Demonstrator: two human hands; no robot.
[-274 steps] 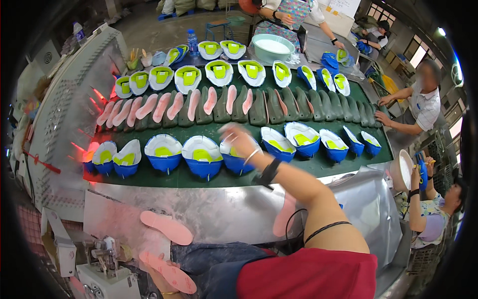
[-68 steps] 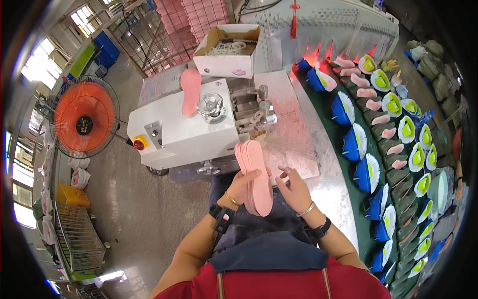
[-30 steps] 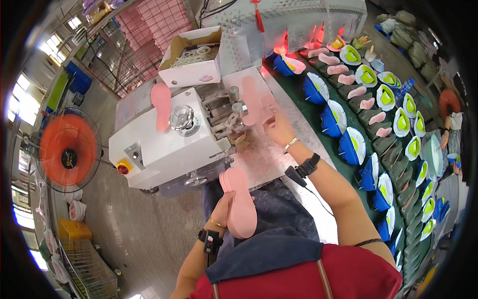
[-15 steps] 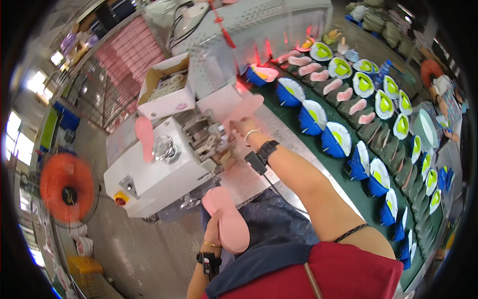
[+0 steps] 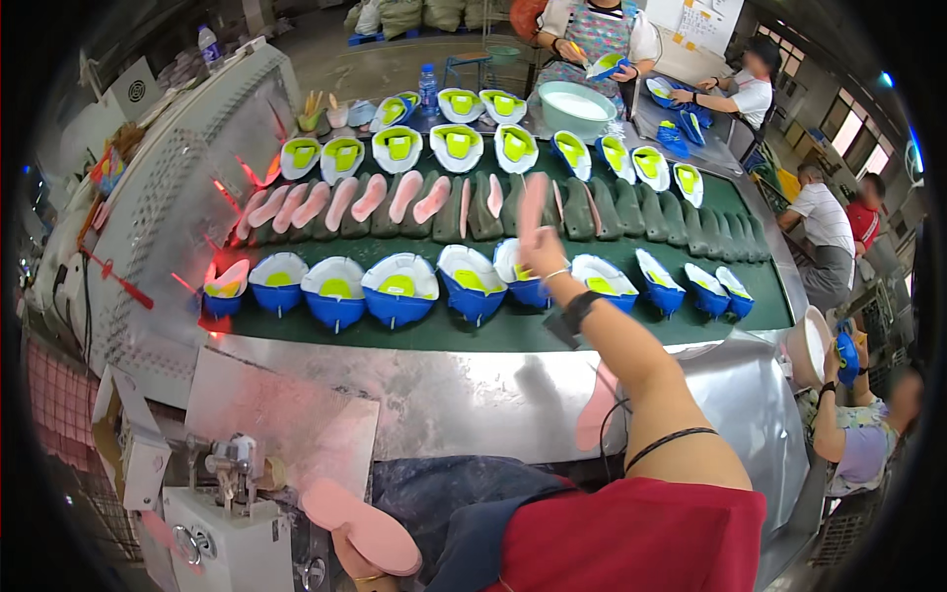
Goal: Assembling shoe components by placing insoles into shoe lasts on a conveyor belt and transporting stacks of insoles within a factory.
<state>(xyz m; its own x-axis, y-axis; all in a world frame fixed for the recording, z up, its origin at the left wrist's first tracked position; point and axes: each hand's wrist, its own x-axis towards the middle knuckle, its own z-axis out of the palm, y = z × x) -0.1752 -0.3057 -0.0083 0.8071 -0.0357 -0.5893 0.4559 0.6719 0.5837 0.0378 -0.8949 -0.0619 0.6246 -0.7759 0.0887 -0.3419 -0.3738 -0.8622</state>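
My right hand (image 5: 545, 257) reaches over the green conveyor belt (image 5: 414, 333), its fingers closed on a pink insole (image 5: 533, 205) that stands nearly upright. Behind that insole runs a row of dark green shoe lasts (image 5: 605, 212), several with pink insoles on them. Low in front of me, my left hand (image 5: 353, 560) grips one or more pink insoles (image 5: 367, 528); how many cannot be told. Blue and white shoe uppers (image 5: 400, 288) with yellow-green inner parts line both sides of the lasts. Another pink insole (image 5: 596, 414) lies on the metal table beneath my right arm.
A white machine (image 5: 232, 543) with a metal head stands at the lower left. The belt's left end meets a perforated metal housing (image 5: 158, 212) with a red glow. Across the belt, a person (image 5: 592, 44) holds a shoe upper near a pale green basin (image 5: 575, 107). Other people work at the right.
The view has turned toward the conveyor. My right hand has gone from beside the machine to above the lasts, carrying an insole. My left hand still holds its insoles low.
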